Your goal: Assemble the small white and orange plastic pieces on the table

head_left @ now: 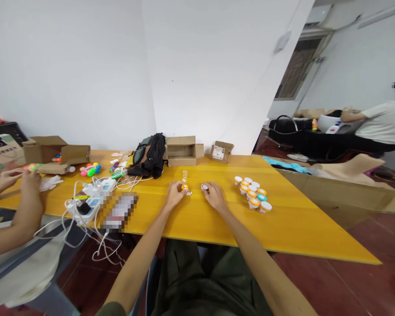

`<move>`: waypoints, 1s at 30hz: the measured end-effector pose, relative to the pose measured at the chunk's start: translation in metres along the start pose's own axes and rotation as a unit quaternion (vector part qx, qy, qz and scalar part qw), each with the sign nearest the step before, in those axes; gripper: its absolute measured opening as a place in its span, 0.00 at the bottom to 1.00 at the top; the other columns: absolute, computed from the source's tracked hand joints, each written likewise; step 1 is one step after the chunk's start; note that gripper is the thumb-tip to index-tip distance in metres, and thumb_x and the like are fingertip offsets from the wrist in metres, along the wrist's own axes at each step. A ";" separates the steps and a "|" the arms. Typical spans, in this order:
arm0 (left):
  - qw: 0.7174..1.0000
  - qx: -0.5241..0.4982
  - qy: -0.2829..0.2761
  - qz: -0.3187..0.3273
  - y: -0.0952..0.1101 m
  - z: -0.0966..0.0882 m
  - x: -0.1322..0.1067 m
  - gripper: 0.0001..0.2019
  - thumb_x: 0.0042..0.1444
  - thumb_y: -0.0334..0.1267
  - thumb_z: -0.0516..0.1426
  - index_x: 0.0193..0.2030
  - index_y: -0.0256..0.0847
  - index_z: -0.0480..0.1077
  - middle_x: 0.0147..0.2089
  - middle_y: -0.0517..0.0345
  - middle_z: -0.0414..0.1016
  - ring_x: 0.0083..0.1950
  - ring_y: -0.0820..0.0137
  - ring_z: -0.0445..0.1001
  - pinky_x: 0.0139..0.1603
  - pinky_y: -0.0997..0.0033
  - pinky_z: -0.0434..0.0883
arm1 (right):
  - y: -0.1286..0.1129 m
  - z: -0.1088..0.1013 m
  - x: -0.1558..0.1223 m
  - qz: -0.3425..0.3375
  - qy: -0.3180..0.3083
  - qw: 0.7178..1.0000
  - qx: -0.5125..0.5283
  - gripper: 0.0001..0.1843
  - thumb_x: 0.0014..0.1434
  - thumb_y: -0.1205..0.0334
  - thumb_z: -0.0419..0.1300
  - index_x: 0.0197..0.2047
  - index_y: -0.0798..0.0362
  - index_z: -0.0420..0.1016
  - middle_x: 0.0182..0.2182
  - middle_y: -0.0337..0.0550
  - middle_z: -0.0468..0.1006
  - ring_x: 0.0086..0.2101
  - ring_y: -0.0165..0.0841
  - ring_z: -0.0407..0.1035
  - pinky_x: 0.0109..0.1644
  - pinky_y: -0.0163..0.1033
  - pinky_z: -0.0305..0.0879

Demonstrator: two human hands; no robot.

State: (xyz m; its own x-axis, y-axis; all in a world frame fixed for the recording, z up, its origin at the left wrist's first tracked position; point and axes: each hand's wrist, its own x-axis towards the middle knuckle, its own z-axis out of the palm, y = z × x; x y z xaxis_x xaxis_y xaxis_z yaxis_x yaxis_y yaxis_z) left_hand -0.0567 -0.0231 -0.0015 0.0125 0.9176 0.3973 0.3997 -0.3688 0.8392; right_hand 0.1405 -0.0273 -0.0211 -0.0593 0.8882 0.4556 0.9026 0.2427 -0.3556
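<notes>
My left hand (174,196) is closed around a small jar with an orange-rimmed lid (184,187), just above the yellow table. A small white piece (188,193) shows beside its fingertips. With fingers pinched together, my right hand (214,195) holds a small white round lid (204,187); its underside is hidden. Beyond my left hand stands a small clear cup (184,174). To the right of my right hand, several small jars (253,193) with orange, white and teal lids stand grouped on the table.
Along the wall are an open cardboard box (181,151), a smaller box (221,152) and a black bag (151,158). At left lie a power strip (94,199) with tangled white cables and a phone (120,211). A co-worker's hands (19,177) handle colourful pieces; another person (382,116) sits far right.
</notes>
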 end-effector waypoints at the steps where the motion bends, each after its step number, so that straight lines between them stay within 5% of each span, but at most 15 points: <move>1: 1.000 -0.007 0.010 -0.004 -0.001 0.000 0.000 0.06 0.43 0.29 0.63 0.30 0.41 0.75 0.34 0.56 0.76 0.40 0.64 0.71 0.47 0.65 0.68 | -0.001 0.000 -0.001 0.000 0.001 1.000 -0.008 0.14 0.62 0.67 0.54 0.47 0.49 0.77 0.42 0.50 0.79 0.44 0.42 0.71 0.48 0.43 0.64; 4: 0.999 -0.018 0.031 -0.011 -0.005 0.000 0.001 0.07 0.43 0.30 0.63 0.32 0.41 0.76 0.35 0.56 0.77 0.40 0.65 0.72 0.46 0.66 0.69 | -0.005 -0.002 -0.004 -0.019 0.018 0.999 -0.032 0.14 0.62 0.65 0.54 0.49 0.49 0.76 0.45 0.52 0.78 0.45 0.43 0.70 0.48 0.45 0.63; 8: 0.999 -0.009 0.052 -0.007 -0.011 0.000 0.002 0.08 0.44 0.29 0.63 0.33 0.41 0.77 0.35 0.56 0.78 0.40 0.65 0.73 0.47 0.65 0.69 | -0.015 -0.008 -0.011 -0.139 0.031 0.989 -0.049 0.14 0.64 0.58 0.55 0.51 0.47 0.75 0.53 0.52 0.74 0.51 0.44 0.66 0.51 0.47 0.61; 15: 0.999 0.008 0.051 0.002 -0.018 0.003 0.002 0.08 0.47 0.29 0.63 0.35 0.41 0.78 0.36 0.55 0.79 0.42 0.64 0.74 0.49 0.63 0.70 | -0.027 -0.012 -0.006 -0.261 -0.041 0.963 -0.053 0.13 0.67 0.58 0.53 0.47 0.46 0.78 0.50 0.49 0.75 0.49 0.41 0.66 0.51 0.45 0.60; 30: 1.000 0.020 -0.018 0.002 -0.012 -0.003 -0.005 0.10 0.46 0.30 0.64 0.37 0.42 0.78 0.37 0.57 0.79 0.43 0.64 0.74 0.52 0.62 0.70 | -0.034 0.005 0.026 -0.109 -0.059 0.987 -0.103 0.13 0.67 0.57 0.52 0.44 0.46 0.78 0.48 0.50 0.76 0.48 0.41 0.67 0.50 0.44 0.61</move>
State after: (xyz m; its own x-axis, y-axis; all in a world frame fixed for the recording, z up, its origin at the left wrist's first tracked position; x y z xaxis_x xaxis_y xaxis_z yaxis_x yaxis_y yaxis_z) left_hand -0.0646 -0.0243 -0.0122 0.0472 0.9214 0.3858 0.4357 -0.3665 0.8221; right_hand 0.1060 -0.0102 -0.0013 -0.2997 0.8657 0.4009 0.9299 0.3589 -0.0800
